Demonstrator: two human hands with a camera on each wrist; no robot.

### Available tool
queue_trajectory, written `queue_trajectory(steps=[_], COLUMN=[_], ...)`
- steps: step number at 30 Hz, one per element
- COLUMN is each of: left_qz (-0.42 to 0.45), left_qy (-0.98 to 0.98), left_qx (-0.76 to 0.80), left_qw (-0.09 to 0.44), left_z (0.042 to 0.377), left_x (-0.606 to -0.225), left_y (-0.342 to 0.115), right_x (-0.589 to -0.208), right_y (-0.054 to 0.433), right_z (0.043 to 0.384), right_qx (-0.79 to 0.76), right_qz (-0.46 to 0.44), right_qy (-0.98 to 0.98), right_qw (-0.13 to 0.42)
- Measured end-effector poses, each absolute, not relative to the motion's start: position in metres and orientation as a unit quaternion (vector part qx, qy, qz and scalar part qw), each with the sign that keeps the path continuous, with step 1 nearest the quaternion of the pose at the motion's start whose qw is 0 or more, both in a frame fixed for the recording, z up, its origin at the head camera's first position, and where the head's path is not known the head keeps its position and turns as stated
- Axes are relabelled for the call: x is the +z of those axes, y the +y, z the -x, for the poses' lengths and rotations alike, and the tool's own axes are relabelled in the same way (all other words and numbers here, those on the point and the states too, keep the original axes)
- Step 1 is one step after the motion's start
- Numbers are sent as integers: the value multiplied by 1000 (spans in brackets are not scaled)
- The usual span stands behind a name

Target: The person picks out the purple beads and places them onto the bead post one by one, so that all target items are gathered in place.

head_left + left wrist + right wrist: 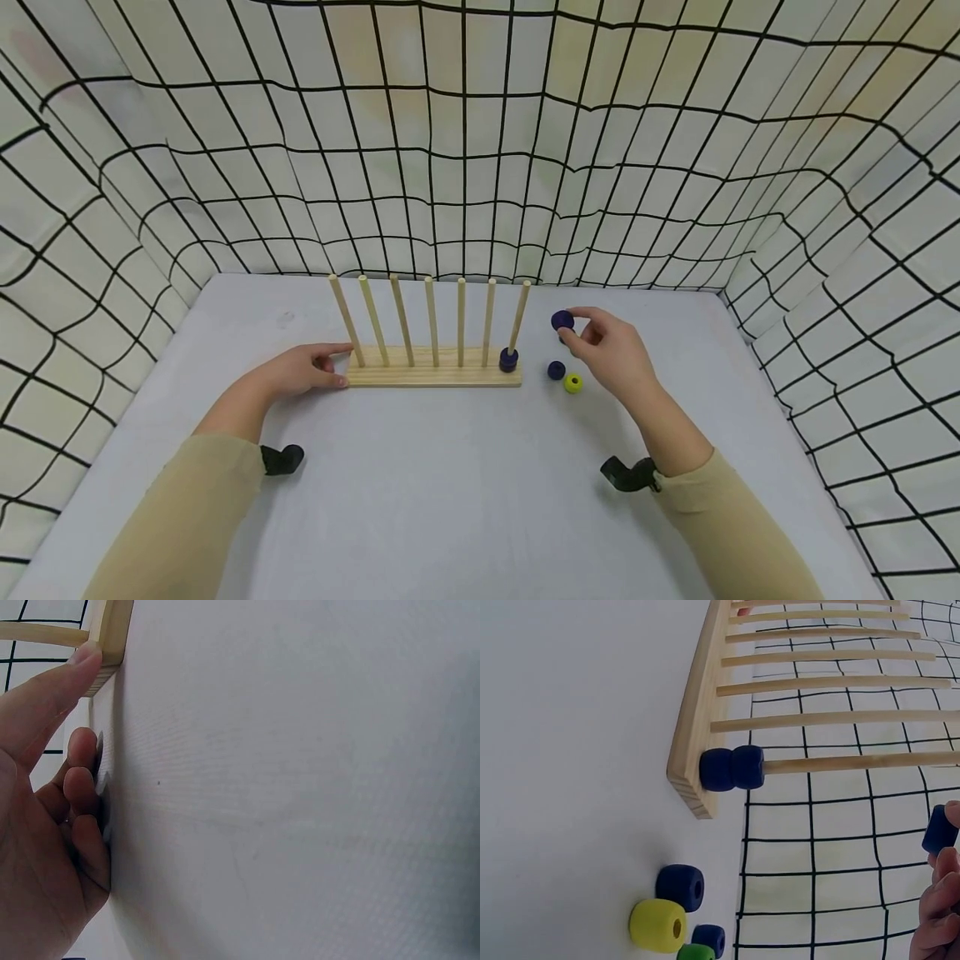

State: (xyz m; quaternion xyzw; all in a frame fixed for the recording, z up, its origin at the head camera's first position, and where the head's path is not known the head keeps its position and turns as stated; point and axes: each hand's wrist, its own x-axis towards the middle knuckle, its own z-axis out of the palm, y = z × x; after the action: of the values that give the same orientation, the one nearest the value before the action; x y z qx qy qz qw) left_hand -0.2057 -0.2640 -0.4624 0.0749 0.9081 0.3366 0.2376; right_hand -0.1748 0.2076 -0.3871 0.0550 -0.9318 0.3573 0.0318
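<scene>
Pinching a dark blue bead (562, 320), right hand (615, 352) is nearer the upright end peg (519, 317), at nine o'clock; left hand (296, 371), partly spread, touches the rack's (435, 379) opposite end.

Behind each bare hand (296, 371) ends a plain beige sleeve (176, 517), with a curved black wrist camera (282, 460) at its edge.

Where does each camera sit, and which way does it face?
Head: on the head, facing forward and down at the pegged board; left hand, right hand, sleeves show.
Left wrist: on that wrist, facing tabletop and the board's end; left hand shows.
Right wrist: on that wrist, facing the board and loose beads; part of the right hand shows.
Shared by head and right wrist: two blue beads on the end peg.
</scene>
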Motion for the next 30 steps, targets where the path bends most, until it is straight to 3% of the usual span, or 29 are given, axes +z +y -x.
queue_trajectory(steps=[30], left_qz=[-71], left_qy=[909], left_qx=[333], left_qw=[241], left_z=[206], left_x=[-459], left_y=[-261], right_x=[-355], right_y=[177], right_z=[175], right_qx=[451], right_qz=[-76], right_qy=[-885], right_qw=[90])
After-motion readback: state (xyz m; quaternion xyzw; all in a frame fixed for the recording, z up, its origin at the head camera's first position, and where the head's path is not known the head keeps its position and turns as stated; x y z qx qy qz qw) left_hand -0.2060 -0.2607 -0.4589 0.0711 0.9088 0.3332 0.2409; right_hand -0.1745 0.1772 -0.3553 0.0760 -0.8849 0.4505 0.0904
